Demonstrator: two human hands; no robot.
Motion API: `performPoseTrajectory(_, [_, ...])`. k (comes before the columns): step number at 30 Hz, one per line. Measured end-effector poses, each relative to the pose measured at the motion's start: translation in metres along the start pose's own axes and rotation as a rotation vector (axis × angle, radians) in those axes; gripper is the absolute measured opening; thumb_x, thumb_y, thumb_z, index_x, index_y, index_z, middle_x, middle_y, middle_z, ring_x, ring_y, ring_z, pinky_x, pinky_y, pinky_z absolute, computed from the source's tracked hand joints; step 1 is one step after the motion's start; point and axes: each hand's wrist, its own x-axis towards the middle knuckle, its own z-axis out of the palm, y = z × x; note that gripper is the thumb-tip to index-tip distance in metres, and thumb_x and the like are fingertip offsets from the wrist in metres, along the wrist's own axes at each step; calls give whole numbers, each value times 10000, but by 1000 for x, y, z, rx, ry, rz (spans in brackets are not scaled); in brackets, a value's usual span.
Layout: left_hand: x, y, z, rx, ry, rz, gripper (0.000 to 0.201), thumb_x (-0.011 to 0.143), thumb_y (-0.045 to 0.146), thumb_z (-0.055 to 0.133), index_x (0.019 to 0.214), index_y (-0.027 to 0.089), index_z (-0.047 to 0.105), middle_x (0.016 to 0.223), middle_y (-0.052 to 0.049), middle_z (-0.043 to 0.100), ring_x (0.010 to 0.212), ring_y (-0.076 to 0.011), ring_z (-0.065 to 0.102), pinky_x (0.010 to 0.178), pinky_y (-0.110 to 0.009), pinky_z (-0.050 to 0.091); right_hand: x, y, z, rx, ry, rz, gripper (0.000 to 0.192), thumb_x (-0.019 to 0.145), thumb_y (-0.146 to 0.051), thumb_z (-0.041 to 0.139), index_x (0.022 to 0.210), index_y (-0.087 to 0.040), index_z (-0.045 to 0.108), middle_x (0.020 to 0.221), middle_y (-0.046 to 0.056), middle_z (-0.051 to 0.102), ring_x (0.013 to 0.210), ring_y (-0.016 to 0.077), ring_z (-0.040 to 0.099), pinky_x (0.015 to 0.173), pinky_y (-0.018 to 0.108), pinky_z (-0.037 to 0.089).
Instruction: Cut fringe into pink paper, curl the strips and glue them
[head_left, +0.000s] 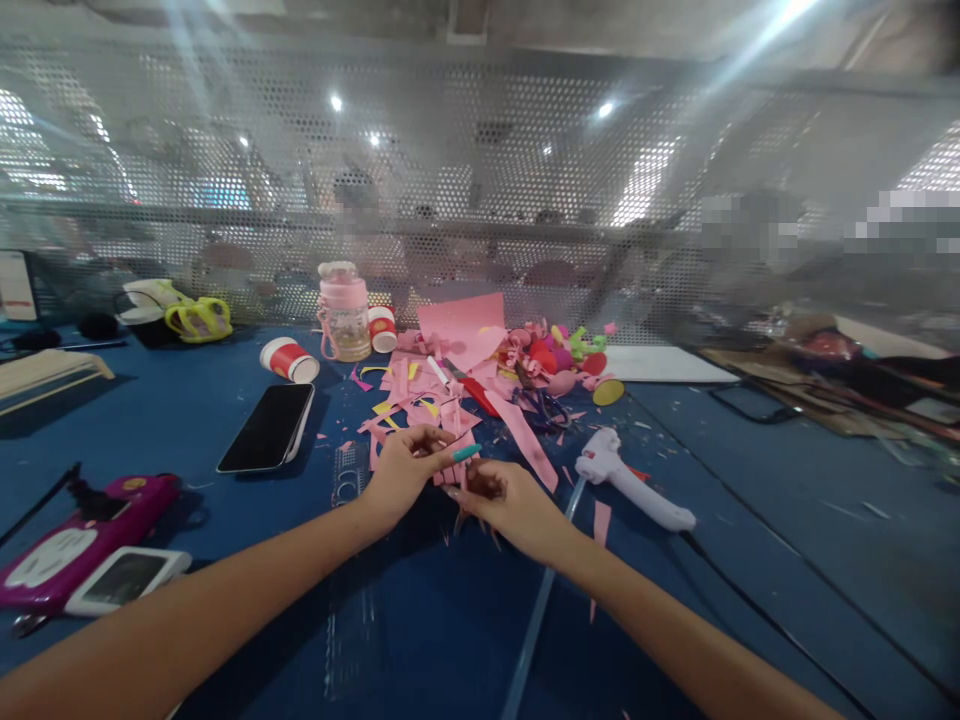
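Observation:
Both my hands meet over the blue table in front of a heap of pink paper scraps. My left hand is closed in a pinch, its teal thumbnail pointing right. My right hand pinches from the other side, fingers curled. Between the fingertips is a small pink paper strip, partly hidden by them. To the right of my right hand lies a white glue gun, a long clear glue stick running from it toward me. A clear ruler lies partly under my left forearm.
A black-screened phone, tipped paper cup and pink-lidded bottle stand left of the scraps. Blue-handled scissors lie at the heap's right. A purple device is at left. The glue gun's black cord runs right.

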Motion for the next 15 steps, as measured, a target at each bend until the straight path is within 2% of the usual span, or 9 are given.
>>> performPoseTrajectory(4, [-1, 1, -1, 12, -17, 8, 316, 568, 259, 714, 838, 146, 594, 524, 71, 491, 474, -70, 456, 492, -201, 373, 1, 4, 2, -20, -1, 17, 250, 728, -319, 563, 573, -178, 425, 508, -28, 498, 455, 94, 479, 454, 217, 355])
performPoseTrajectory(8, [-1, 2, -2, 52, 65, 38, 431, 564, 232, 722, 945, 142, 540, 531, 76, 495, 504, -76, 470, 533, -204, 386, 1, 6, 3, -32, -12, 17, 278, 749, -328, 542, 563, -188, 390, 462, -40, 461, 437, 100, 486, 430, 213, 325])
performPoseTrajectory(15, [-2, 2, -2, 8, 128, 21, 480, 541, 194, 732, 934, 153, 460, 496, 96, 484, 485, -86, 489, 539, -209, 381, 2, 7, 1, -86, 20, 0, 280, 756, -317, 529, 557, -184, 383, 495, -35, 460, 428, 77, 424, 434, 211, 308])
